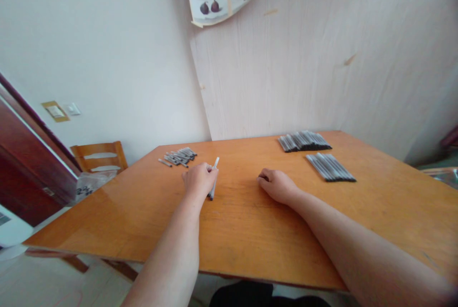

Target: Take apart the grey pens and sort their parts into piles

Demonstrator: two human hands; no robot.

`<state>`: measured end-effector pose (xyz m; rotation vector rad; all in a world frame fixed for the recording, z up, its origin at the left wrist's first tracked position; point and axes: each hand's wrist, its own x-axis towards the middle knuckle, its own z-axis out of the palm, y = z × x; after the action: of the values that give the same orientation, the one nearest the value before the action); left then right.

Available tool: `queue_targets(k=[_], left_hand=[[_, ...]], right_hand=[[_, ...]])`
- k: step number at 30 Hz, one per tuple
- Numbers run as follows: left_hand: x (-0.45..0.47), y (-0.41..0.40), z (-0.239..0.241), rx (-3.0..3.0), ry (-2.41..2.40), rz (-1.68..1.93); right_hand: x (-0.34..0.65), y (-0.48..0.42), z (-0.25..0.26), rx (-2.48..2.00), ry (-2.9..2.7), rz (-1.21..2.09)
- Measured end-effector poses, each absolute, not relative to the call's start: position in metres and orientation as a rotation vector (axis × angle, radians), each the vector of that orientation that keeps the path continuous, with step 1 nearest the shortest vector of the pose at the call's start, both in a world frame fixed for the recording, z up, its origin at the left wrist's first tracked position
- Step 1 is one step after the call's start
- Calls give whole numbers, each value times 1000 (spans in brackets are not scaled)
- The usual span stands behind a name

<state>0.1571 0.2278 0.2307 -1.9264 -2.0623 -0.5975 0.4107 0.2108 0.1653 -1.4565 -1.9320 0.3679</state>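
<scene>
My left hand [201, 177] is closed around a few pens [213, 189] with pale barrels and dark ends, held over the table left of centre. One barrel pokes up past the thumb, and the dark ends point down toward me. On the right, my right hand [278, 185] rests on the wood with its fingers curled in. A small dark patch shows at those fingertips; whether it is an object or shadow is unclear. Just beyond my left hand lies a loose, jumbled pile of similar pens [180, 155].
The wooden table [236, 240] reaches back to the wall. At its far right lie a large row of pens [304, 141] and, nearer, a smaller neat row of pens [331, 167]. A wooden chair [98, 155] and a plastic bag [93, 184] are beyond the left edge.
</scene>
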Motion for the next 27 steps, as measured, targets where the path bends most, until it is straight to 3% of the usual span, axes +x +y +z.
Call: queue_targets(k=[6,15,27], left_hand=[[176,215,232,-2288,-1853,-913],[213,192,231,-2671,-1437,-869],[223,187,226,-2719,-1339,-707]], right_hand=[[406,210,171,-1362,-1779,432],[400,196,190,-970,-1260,1153],[400,192,194,-856,-1250,1176]])
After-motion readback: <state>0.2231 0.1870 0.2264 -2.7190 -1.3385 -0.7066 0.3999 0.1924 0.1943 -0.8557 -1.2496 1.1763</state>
